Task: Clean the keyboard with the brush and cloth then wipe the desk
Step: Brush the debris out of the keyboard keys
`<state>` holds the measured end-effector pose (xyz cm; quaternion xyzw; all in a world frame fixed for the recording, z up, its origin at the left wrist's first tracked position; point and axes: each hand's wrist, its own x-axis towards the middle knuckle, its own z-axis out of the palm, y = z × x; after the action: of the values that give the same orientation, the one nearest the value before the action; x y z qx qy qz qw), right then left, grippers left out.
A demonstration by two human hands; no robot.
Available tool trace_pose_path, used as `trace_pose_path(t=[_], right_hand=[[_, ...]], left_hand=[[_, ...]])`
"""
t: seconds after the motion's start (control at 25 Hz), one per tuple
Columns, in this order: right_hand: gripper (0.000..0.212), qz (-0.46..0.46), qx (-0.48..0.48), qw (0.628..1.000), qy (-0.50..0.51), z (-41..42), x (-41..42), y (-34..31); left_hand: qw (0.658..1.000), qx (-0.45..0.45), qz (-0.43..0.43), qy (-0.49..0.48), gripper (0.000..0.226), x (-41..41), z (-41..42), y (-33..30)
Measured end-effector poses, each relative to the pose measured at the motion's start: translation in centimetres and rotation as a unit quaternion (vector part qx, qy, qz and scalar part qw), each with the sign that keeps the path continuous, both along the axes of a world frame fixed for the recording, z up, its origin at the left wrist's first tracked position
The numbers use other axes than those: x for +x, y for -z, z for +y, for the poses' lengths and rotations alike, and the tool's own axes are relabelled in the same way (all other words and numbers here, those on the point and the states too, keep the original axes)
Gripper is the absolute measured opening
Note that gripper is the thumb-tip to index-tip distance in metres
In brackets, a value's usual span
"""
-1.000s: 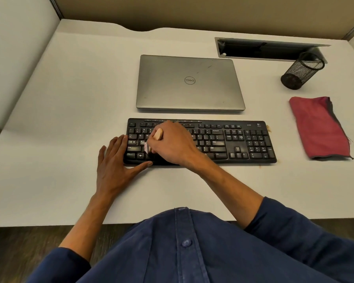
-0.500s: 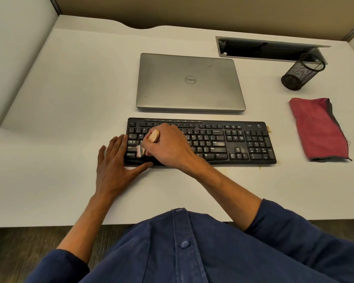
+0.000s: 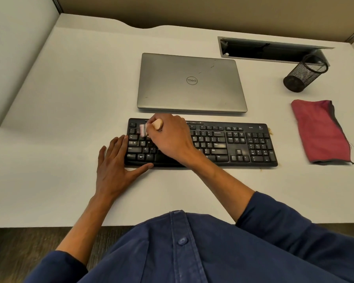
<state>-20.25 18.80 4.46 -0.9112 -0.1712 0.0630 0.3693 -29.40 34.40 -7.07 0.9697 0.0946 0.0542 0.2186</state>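
Right hand fingers grip brush on keyboard | left hand fingers flat, steadying

My keyboard is black with white legends; my brush handle is tan; the cloth is red, grey-edged; laptop silver; mesh cup black; desk white; my sleeve navy.

Your left hand lies flat against the keyboard at its left end, blocking that side. Behind the keyboard a closed laptop leaves only a narrow strip. To the right stand a cloth and a mesh cup — the desk lies open on the left.
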Motion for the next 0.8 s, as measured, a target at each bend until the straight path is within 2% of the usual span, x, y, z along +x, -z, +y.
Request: trace_pose_path(t=[0.16, 0.32, 0.44, 0.6, 0.72, 0.8], right_hand=[[0.02, 0.066, -0.054, 0.995, -0.06, 0.5, 1.6, -0.5], [0.02, 0.02, -0.053, 0.998, -0.039, 1.4, 2.8, -0.6], [0.019, 0.083, -0.068, 0.992, -0.073, 1.8, 3.5, -0.7], [0.021, 0.038, -0.037, 0.998, -0.037, 2.4, 4.2, -0.3], [0.021, 0.065, -0.055, 0.995, -0.059, 2.7, 4.7, -0.2], [0.019, 0.051, -0.031, 0.997, -0.044, 2.9, 5.0, -0.3]], left_hand=[[1.0, -0.003, -0.002, 0.002, 0.11, -0.1, 0.0, 0.0], [1.0, -0.006, -0.006, 0.002, 0.11, 0.0, 0.0, 0.0], [1.0, -0.008, -0.008, 0.001, 0.11, -0.1, 0.1, 0.1], [1.0, -0.013, -0.01, -0.001, 0.112, 0.0, -0.1, -0.1], [1.0, -0.021, -0.013, -0.005, 0.112, 0.0, -0.1, -0.2], [1.0, -0.023, -0.014, -0.005, 0.112, -0.1, 0.0, -0.2]])
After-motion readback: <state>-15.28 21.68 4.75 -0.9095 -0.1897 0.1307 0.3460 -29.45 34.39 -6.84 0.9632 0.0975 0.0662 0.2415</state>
